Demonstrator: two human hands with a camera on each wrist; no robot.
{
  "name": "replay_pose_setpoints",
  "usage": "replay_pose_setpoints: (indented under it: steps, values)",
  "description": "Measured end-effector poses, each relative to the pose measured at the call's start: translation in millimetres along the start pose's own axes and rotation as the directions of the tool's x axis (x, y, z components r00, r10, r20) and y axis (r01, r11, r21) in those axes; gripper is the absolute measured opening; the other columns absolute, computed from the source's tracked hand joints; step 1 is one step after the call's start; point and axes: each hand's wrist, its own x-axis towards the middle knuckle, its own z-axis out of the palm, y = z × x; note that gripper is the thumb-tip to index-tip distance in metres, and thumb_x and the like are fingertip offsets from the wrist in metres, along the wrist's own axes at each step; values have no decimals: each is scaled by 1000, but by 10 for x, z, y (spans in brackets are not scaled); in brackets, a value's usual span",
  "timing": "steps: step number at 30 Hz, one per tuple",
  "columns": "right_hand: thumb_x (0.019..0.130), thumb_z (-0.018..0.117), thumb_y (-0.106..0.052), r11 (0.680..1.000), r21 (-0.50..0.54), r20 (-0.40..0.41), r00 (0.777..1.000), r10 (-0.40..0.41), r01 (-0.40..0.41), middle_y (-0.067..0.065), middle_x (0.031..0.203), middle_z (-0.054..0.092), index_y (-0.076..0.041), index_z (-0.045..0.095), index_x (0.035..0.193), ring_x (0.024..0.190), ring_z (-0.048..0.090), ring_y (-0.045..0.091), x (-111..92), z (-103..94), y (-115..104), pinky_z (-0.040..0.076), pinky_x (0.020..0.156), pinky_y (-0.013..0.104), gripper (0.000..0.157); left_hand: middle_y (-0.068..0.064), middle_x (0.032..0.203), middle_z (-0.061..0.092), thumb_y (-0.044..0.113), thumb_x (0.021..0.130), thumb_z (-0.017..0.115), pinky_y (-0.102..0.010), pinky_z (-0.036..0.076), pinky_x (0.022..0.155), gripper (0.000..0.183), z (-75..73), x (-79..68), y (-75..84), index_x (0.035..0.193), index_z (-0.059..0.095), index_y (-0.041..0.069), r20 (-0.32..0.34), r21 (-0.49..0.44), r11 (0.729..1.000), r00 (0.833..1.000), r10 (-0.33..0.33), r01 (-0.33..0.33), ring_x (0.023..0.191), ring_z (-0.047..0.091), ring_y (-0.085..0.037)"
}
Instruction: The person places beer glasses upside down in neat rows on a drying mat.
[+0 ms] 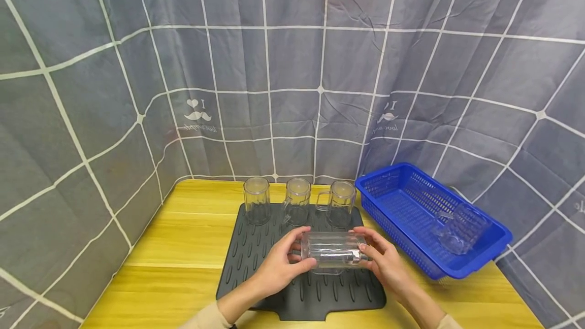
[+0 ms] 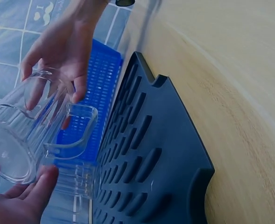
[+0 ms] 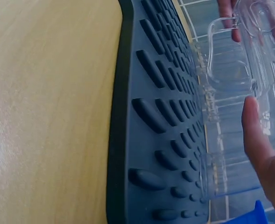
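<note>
A clear glass mug (image 1: 333, 249) lies sideways between my two hands above the black drying mat (image 1: 301, 296). My left hand (image 1: 284, 264) grips its base end, thumb in front. At the rim end, my right hand (image 1: 384, 260) holds it with fingers and thumb. The mug's handle (image 2: 83, 133) points down toward the mat in the left wrist view. Behind, along the mat's far edge, three similar mugs stand upside down in a row: a left mug (image 1: 257, 204), a middle mug (image 1: 298, 204) and a right mug (image 1: 342, 206).
To the right, a blue plastic basket (image 1: 393, 227) stands at an angle beside the mat, with another glass mug (image 1: 461, 230) lying in its near end. A yellow wood-grain table (image 1: 173, 253) bears everything. Grey checked curtain (image 1: 292, 65) hangs behind and at both sides.
</note>
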Motion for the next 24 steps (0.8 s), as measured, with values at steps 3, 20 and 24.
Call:
replay_pose_setpoints:
  steps: [3, 20, 24]
  values:
    - [97, 44, -8, 999, 30, 57, 998, 20, -22, 23, 136, 35, 3, 29, 138, 110, 53, 23, -8, 9, 33, 50, 82, 46, 46, -1, 121, 48, 31, 87, 63, -27, 50, 81, 57, -18, -18, 8, 138, 36, 33, -28, 2, 1000, 1000, 14, -14, 103, 55, -21]
    - [98, 39, -4, 994, -98, 218, 974, 68, -48, 21, 141, 35, -5, 30, 142, 128, 37, 35, -73, -65, 110, 42, 94, 51, 45, 1, 126, 49, 26, 88, 63, -44, 46, 86, 54, -230, -152, 344, 137, 41, 31, -82, 99, 995, 997, 12, -4, 115, 47, -20]
    - [97, 42, -5, 989, -140, 198, 977, 73, -46, 20, 142, 35, -5, 30, 142, 129, 36, 35, -63, -99, 92, 41, 95, 50, 46, 8, 122, 51, 31, 86, 65, -39, 47, 83, 53, -326, -153, 293, 134, 43, 35, -118, 172, 985, 992, 38, -18, 107, 51, -14]
